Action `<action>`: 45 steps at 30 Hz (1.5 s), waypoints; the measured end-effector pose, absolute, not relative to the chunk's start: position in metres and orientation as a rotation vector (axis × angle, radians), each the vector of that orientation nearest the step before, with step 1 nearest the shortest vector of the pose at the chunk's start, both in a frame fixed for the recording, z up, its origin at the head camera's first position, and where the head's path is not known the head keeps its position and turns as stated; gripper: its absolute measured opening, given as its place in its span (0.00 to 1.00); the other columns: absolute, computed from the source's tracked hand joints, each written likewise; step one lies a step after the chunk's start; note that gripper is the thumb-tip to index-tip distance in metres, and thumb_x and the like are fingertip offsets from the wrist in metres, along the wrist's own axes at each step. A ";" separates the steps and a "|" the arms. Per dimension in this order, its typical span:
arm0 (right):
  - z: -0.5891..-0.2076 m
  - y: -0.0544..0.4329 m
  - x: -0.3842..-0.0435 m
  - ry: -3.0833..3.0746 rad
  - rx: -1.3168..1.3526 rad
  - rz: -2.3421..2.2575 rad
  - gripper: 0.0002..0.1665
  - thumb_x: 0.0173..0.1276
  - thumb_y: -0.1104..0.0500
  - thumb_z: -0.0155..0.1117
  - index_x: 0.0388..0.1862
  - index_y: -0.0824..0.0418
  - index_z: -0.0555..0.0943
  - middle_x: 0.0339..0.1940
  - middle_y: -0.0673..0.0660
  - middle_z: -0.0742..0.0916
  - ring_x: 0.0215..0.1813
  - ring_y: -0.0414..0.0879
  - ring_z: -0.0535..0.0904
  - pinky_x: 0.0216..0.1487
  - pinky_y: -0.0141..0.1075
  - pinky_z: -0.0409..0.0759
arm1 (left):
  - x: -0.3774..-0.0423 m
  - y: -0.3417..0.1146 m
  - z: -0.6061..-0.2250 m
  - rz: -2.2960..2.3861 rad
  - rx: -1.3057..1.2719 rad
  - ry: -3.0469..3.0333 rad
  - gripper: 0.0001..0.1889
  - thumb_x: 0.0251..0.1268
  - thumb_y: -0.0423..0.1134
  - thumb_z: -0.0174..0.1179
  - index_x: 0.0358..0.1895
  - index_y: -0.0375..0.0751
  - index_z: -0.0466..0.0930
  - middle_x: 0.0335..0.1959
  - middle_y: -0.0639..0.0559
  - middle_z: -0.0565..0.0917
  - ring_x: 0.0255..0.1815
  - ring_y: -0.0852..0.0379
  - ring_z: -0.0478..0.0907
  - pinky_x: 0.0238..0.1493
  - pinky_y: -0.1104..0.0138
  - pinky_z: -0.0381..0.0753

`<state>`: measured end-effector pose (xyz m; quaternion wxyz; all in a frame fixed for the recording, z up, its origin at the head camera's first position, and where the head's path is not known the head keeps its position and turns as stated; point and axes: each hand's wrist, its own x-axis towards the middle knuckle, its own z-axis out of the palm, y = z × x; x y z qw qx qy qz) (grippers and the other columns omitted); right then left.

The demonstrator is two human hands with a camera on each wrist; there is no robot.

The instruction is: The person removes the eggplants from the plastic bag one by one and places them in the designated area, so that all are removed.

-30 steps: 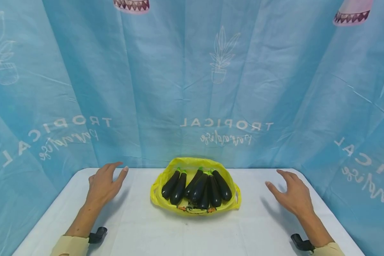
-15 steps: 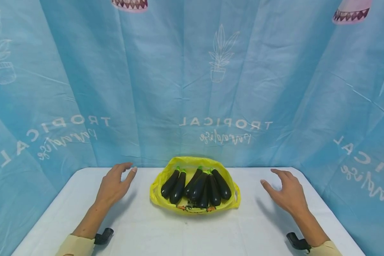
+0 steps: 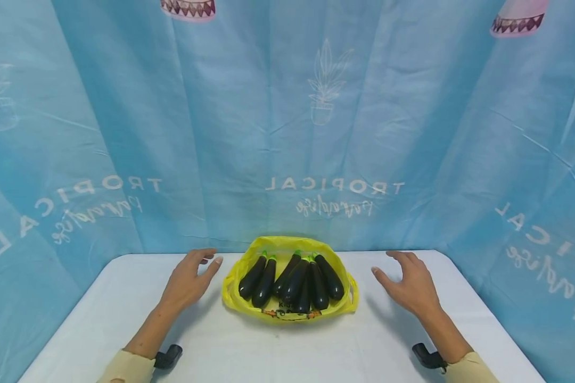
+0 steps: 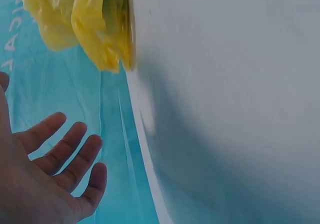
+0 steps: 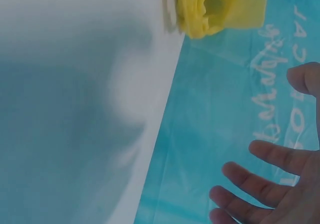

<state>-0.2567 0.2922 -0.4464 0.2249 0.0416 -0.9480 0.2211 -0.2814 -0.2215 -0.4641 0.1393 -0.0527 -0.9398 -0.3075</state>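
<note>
A yellow plastic bag [image 3: 239, 307] lies spread wide at the middle of the table, its mouth facing up. Several dark, glossy eggplants [image 3: 294, 282] with green stems lie side by side inside it. My left hand [image 3: 188, 281] hovers just left of the bag, fingers relaxed and holding nothing. To the bag's right, a bit farther off, hovers my right hand [image 3: 410, 285] with thumb and fingers apart, also holding nothing. Both wrist views show part of the bag above the spread fingers; neither hand touches it.
A white cloth covers the table [image 3: 278, 356]. Blue printed curtains [image 3: 230, 133] hang behind it and along both sides. Black wrist mounts [image 3: 169, 356] sit at both cuffs, above the table.
Both hands have moved inward toward the bag, the left one to the right and the right one to the left. The bag and eggplants stay put; the head view has shifted slightly.
</note>
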 end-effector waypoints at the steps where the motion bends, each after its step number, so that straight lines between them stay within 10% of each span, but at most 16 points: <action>1: -0.446 0.290 -0.258 -2.612 0.128 0.617 0.38 0.72 0.39 0.69 0.67 0.66 0.80 0.65 0.69 0.82 0.67 0.69 0.76 0.62 0.68 0.74 | -0.282 -0.219 -0.465 -0.895 -0.161 -2.715 0.33 0.82 0.62 0.51 0.73 0.39 0.75 0.67 0.40 0.79 0.66 0.37 0.77 0.65 0.39 0.75; 45: -0.434 0.165 -0.263 -2.555 0.441 0.791 0.31 0.66 0.42 0.76 0.61 0.59 0.83 0.58 0.60 0.82 0.61 0.59 0.79 0.60 0.57 0.79 | -0.314 -0.167 -0.474 -1.198 -0.399 -2.614 0.21 0.72 0.39 0.61 0.65 0.39 0.81 0.41 0.49 0.78 0.41 0.51 0.76 0.47 0.55 0.73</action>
